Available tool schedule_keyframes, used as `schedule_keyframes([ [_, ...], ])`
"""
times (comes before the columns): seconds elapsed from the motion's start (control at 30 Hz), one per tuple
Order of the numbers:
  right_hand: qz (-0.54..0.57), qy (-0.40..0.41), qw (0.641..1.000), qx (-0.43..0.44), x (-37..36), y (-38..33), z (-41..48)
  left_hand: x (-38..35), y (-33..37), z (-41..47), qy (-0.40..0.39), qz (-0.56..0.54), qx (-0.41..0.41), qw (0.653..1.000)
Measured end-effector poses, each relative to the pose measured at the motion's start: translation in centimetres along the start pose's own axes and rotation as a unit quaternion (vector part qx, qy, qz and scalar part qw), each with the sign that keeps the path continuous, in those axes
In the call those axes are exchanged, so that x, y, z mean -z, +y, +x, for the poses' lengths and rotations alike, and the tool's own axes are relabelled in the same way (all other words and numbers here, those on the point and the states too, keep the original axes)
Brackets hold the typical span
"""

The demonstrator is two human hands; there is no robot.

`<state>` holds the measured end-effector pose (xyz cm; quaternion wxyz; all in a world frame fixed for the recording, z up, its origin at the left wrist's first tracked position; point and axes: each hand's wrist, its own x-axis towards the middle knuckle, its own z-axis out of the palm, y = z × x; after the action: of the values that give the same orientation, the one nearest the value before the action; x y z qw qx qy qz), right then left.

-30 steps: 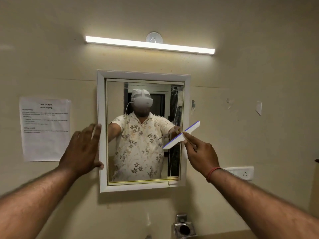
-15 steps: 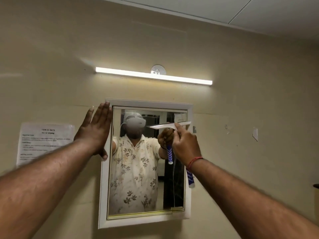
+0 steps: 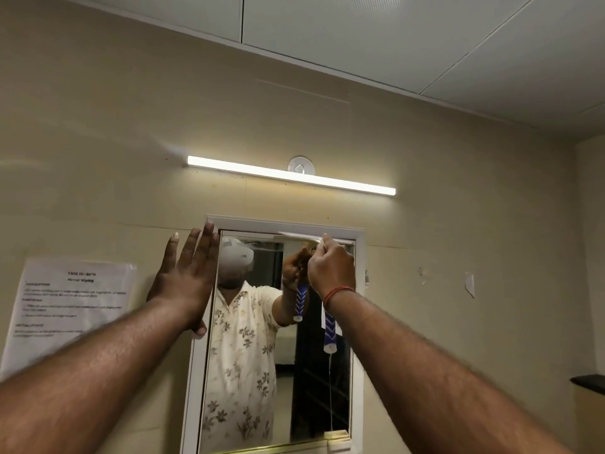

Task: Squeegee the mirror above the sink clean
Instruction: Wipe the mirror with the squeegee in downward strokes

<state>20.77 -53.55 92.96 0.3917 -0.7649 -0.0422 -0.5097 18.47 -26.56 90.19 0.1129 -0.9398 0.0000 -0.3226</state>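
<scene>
Mirror [image 3: 248, 371]: a tall rectangular pane in a white frame [image 3: 359, 322], fixed to a beige wall; the glass reflects a person in a floral shirt with a white headset.
Squeegee [image 3: 329, 332]: held upright against the upper right part of the glass, its pale blade lying level along the top edge of the pane just under the frame, and its blue-and-white patterned handle hanging straight down below the wrist.
Right hand [image 3: 330, 268]: closed around the upper part of the squeegee handle, just below the blade, knuckles towards the camera; a red thread circles the wrist.
Right grip: fingers wrapped tight on the squeegee.
Left hand [image 3: 185, 280]: flat and open, fingers together and pointing up, the palm pressed on the left side of the frame near its top corner, with the thumb low on the frame edge.
Left grip: spread flat, holding nothing.
Tube light [image 3: 291, 175]: a lit white strip on the wall above the mirror, slanting down to the right, with a round white fitting behind its middle.
Paper notice [image 3: 72, 306]: a printed sheet stuck to the wall left of the mirror, partly covered by the left forearm; its text is too blurred to read.
Ceiling: pale panels above the wall.
</scene>
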Motion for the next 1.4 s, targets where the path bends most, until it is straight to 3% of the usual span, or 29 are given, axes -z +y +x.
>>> schedule_keyframes([
  [0.37,-0.015,0.012,1.0,0.0,-1.0,1.1,-0.8,-0.8,-0.6,0.4,-0.004,-0.029,-0.027,0.999],
  [0.87,-0.008,-0.002,0.998,-0.065,-2.2,1.4,0.4,-1.2,-0.8,-0.3,0.026,-0.112,-0.03,0.993],
  [1.4,0.038,-0.047,0.992,-0.113,-2.3,6.6,-7.2,-4.2,-2.2,-2.2,0.068,-0.117,-0.106,0.985],
])
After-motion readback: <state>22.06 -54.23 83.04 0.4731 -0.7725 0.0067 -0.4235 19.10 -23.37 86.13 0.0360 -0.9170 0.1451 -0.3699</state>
